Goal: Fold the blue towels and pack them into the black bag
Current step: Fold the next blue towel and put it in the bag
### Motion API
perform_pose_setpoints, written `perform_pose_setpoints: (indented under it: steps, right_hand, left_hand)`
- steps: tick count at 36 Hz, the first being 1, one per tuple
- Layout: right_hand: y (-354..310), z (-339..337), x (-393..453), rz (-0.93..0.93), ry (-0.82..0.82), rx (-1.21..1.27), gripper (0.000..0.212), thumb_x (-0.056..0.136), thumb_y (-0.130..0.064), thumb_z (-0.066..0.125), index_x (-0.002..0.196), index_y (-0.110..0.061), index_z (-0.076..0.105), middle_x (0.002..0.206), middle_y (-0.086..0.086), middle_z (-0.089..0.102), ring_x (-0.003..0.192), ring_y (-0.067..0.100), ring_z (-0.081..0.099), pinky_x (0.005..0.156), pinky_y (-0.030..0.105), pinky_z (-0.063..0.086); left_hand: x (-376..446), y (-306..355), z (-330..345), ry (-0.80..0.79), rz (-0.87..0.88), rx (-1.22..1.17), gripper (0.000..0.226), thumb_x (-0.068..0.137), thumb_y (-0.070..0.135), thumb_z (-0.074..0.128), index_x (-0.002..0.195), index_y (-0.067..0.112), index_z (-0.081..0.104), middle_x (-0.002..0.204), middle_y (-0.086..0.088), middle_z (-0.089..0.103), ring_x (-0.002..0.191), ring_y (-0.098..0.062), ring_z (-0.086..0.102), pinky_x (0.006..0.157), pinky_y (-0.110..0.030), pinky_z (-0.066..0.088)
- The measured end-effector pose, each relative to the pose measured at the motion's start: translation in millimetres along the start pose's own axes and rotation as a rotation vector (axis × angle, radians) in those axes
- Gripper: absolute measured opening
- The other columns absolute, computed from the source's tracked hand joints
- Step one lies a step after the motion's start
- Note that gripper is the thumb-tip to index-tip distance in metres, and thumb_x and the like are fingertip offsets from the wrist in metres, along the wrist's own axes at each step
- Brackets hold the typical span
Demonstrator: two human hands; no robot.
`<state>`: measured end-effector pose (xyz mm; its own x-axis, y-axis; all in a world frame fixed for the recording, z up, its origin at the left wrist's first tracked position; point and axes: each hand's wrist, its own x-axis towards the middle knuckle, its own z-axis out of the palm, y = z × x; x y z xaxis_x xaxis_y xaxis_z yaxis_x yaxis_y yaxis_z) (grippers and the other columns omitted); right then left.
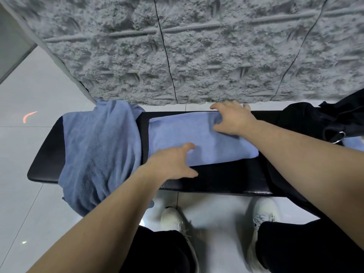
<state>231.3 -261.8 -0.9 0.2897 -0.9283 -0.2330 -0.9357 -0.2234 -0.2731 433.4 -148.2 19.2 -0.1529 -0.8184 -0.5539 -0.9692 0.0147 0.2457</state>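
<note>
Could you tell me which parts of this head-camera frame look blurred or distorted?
Head view: the white shoes and wall are motion-smeared; wide-angle distortion bows the black bench; the folded towel stays fairly sharp.

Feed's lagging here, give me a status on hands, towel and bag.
Left hand open, near edge of folded towel. Right hand open, at far edge. Second towel unfolded, left. Black bag right, path unobstructed.
</note>
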Motion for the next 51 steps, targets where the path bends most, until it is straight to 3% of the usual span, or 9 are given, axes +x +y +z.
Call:
perform_pose_setpoints:
  steps: [7, 12, 18, 22, 29, 33, 38, 45, 51]
  right_hand:
    - [-1, -10, -17, 0.174, -0.059, -0.124, 0.033, 0.081, -0.043, 0.055, 0.112, -0.03, 0.052, 0.091, -0.006, 0.059, 0.097, 0.021, 0.051, 0.096, 0.048, 0.026]
    - [1, -16, -31, 0.247, -0.193, 0.065, 0.017, 0.079, -0.036, 0.062, 0.087, -0.022, 0.056, 0.086, -0.001, 0.062, 0.076, 0.018, 0.056, 0.077, 0.035, 0.042]
    - [8, -10, -48, 0.328, -0.303, 0.375, 0.022, 0.078, -0.027, 0.072, 0.082, -0.011, 0.056, 0.086, 0.005, 0.057, 0.075, 0.02, 0.051, 0.062, 0.028, 0.038]
    - [15, -8, -54, 0.35, -0.335, 0.46, 0.031, 0.078, -0.032, 0.078, 0.084, -0.013, 0.054, 0.083, 0.003, 0.055, 0.069, 0.017, 0.049, 0.054, 0.027, 0.035]
    - [20, 1, -52, 0.352, -0.156, 0.678, 0.044, 0.078, -0.037, 0.079, 0.113, -0.022, 0.056, 0.1, -0.004, 0.062, 0.089, 0.013, 0.06, 0.073, 0.031, 0.051]
    - [21, 5, -48, 0.332, -0.154, 0.734, 0.068, 0.079, -0.024, 0.078, 0.137, -0.029, 0.043, 0.087, -0.004, 0.054, 0.082, 0.017, 0.059, 0.062, 0.029, 0.044]
    - [16, 6, -50, 0.309, -0.178, 0.715, 0.081, 0.085, -0.018, 0.073, 0.149, -0.036, 0.026, 0.102, -0.001, 0.057, 0.08, 0.02, 0.06, 0.061, 0.033, 0.053]
    - [13, 4, -60, 0.294, -0.197, 0.709, 0.085, 0.088, -0.021, 0.07, 0.152, -0.041, 0.019, 0.105, 0.004, 0.06, 0.073, 0.018, 0.059, 0.053, 0.029, 0.053]
    - [9, -1, -81, 0.293, -0.316, 0.725, 0.091, 0.086, -0.016, 0.072, 0.151, -0.048, 0.018, 0.1, 0.009, 0.057, 0.06, 0.02, 0.058, 0.06, 0.032, 0.059]
  left_hand:
    - [-5, -25, 2, 0.089, -0.212, -0.243, 0.057, 0.089, 0.064, 0.048, 0.141, 0.05, 0.026, 0.08, -0.001, 0.069, 0.052, -0.017, 0.066, 0.059, -0.027, 0.059]
    - [-1, -28, 5, 0.179, -0.254, -0.584, 0.042, 0.093, 0.048, 0.053, 0.133, 0.038, 0.047, 0.093, 0.001, 0.065, 0.072, -0.021, 0.072, 0.074, -0.034, 0.062]
    - [12, -24, 5, 0.38, -0.129, -0.683, 0.004, 0.092, 0.026, 0.056, 0.088, 0.025, 0.057, 0.091, -0.001, 0.055, 0.078, -0.02, 0.056, 0.08, -0.054, 0.057]
    - [33, -28, 9, 0.439, -0.129, -0.657, 0.044, 0.092, 0.021, 0.061, 0.135, 0.017, 0.056, 0.14, -0.007, 0.041, 0.096, -0.025, 0.064, 0.087, -0.043, 0.056]
    - [63, -25, 6, 0.558, -0.137, -0.665, 0.046, 0.093, 0.006, 0.058, 0.137, 0.019, 0.054, 0.14, -0.007, 0.036, 0.068, -0.005, 0.051, 0.051, -0.006, 0.038]
    - [81, -23, -1, 0.623, -0.183, -0.809, 0.04, 0.09, 0.003, 0.059, 0.125, 0.023, 0.06, 0.127, -0.021, 0.052, 0.049, -0.011, 0.048, 0.037, -0.012, 0.034]
    - [96, -4, -13, 0.707, -0.207, -0.999, 0.02, 0.092, 0.002, 0.06, 0.107, 0.015, 0.062, 0.079, 0.006, 0.054, 0.055, -0.011, 0.045, 0.053, -0.027, 0.039]
    - [96, 12, -17, 0.64, -0.23, -1.19, 0.017, 0.095, 0.009, 0.061, 0.107, 0.02, 0.056, 0.084, 0.009, 0.053, 0.063, -0.008, 0.048, 0.057, -0.022, 0.042]
    - [66, 10, 0, 0.467, -0.217, -1.104, 0.03, 0.094, 0.02, 0.062, 0.121, 0.027, 0.053, 0.124, -0.002, 0.056, 0.074, -0.012, 0.053, 0.056, -0.026, 0.039]
